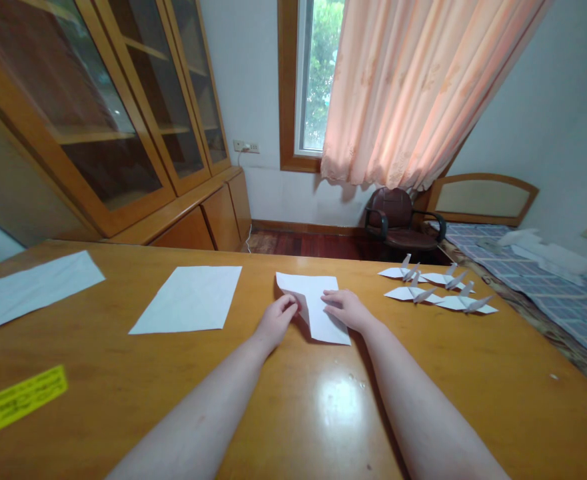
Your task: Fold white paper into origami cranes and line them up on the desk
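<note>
A sheet of white paper folded into a long, pointed shape [318, 308] lies on the wooden table [413, 393], its top end wider than its lower tip. My left hand [276, 323] grips its left side, with the fingertips curled at the fold. My right hand [346, 310] presses on its right side, fingers lying across the paper. A flat white sheet [188, 300] lies to the left of my hands, and a longer white sheet [28, 293] lies further left. Several white origami cranes [436, 287] stand to the right.
A yellow printed strip [18, 403] lies at the table's near left. Beyond the far edge stand a glass-fronted wooden cabinet [123, 113], a dark office chair [398, 223] under a peach curtain [423, 87], and a bed with a checked blue cover [548, 293] at right.
</note>
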A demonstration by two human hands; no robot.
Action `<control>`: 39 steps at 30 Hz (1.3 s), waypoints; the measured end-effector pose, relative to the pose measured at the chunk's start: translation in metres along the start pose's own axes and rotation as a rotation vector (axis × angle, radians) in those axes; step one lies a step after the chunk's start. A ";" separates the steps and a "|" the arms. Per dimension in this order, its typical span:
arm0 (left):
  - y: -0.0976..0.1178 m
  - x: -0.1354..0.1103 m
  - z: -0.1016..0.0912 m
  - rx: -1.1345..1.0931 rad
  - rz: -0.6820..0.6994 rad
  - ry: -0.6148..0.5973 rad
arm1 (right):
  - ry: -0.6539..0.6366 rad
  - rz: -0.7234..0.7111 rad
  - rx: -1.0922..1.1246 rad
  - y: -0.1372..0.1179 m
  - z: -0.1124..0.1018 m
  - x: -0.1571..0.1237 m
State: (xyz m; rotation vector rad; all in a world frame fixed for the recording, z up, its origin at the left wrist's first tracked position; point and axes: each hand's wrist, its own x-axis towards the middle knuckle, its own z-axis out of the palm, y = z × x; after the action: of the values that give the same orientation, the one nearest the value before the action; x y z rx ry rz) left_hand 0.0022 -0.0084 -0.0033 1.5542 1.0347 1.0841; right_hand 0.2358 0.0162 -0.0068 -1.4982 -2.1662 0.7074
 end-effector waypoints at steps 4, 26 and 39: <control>0.006 -0.003 0.000 0.155 0.045 -0.080 | 0.007 -0.032 0.032 -0.001 -0.001 0.001; 0.004 -0.010 0.001 0.778 0.157 -0.523 | 0.148 0.039 0.326 0.010 0.009 -0.001; 0.004 -0.015 0.008 1.024 0.153 -0.568 | 0.239 0.141 -0.166 0.011 0.011 0.004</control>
State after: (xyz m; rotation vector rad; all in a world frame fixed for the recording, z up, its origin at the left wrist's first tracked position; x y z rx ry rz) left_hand 0.0064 -0.0248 -0.0034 2.5735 1.1171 0.0795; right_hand 0.2364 0.0215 -0.0219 -1.7372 -1.9934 0.3751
